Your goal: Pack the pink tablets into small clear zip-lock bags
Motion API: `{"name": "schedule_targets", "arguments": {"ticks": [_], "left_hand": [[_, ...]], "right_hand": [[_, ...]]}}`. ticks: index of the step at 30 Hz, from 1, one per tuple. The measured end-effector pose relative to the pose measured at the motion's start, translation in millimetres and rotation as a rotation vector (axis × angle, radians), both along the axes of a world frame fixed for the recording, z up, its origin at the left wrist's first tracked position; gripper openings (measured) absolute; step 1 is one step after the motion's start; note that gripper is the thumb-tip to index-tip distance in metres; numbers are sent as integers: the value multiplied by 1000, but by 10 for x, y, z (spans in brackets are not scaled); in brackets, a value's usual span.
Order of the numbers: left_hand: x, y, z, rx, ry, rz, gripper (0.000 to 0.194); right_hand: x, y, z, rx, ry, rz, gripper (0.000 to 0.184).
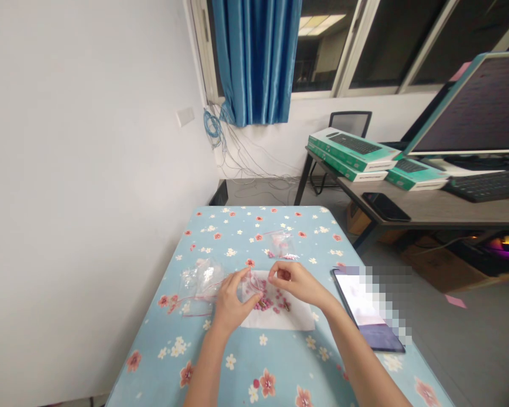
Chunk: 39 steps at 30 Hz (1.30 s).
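My left hand (pixel 232 302) is curved over the left edge of a white sheet (pixel 297 319), thumb and forefinger spread apart. A thin pink cord (pixel 197 298) runs up to this hand and shows again at its fingertips, so it appears held there. Small pink beads (pixel 263 303) lie scattered on the sheet, with a few brassy pieces (pixel 287 306) among them. My right hand (pixel 294 280) hovers above the sheet's right side, thumb and forefinger pinched together. Whatever is in that pinch is too small to make out.
Clear plastic bags (pixel 206 277) lie left of the sheet, and a small bag with pink bits (pixel 282 244) lies beyond it. A tablet (pixel 365 311) rests on the right of the flowered tablecloth (pixel 237 362). A desk with keyboard boxes (pixel 352 150) stands at right.
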<state>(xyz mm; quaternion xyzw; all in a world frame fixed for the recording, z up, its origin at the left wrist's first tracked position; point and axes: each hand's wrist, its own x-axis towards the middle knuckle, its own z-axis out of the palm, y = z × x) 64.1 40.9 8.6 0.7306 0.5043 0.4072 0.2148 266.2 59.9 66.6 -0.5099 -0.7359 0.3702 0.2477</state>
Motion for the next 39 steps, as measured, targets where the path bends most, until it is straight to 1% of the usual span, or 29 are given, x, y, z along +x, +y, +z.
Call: {"name": "schedule_targets", "arguments": {"ticks": [2,4,10,14,18,20,22,27,29,35,37,39], "left_hand": [[11,-14,18,16,14,-7,53],[19,-21,25,28,16,-11,53],[24,-19,1,48,8,-10,53],[27,-16,13,41,-13,-2,52],[16,-9,31,-10,-77,20,53],[4,-3,33,-31,-135,45,53],[-4,3,33,-32,-200,61,52],[4,13,32,47,-343,103,51],[6,17,33,90,-319,112,50],[-46,43,5,237,-55,179,45],[-61,51,-10,247,-25,187,44],[-60,54,-22,236,-39,184,44]], "right_hand": [[-36,-15,19,-9,79,15,13],[-101,-36,25,-14,95,20,14],[-276,-82,-19,12,3,28,14],[-256,-73,-18,36,8,28,15],[-144,-39,23,117,-10,-23,16],[-86,-23,38,160,-71,-52,16],[-50,-14,37,162,-175,-49,14],[-80,-32,-42,116,-424,52,11],[-115,-43,-85,124,-482,71,11],[-176,-53,-162,133,-555,83,14],[-182,-52,-172,134,-552,84,14],[-183,-49,-179,131,-545,82,15]]}}
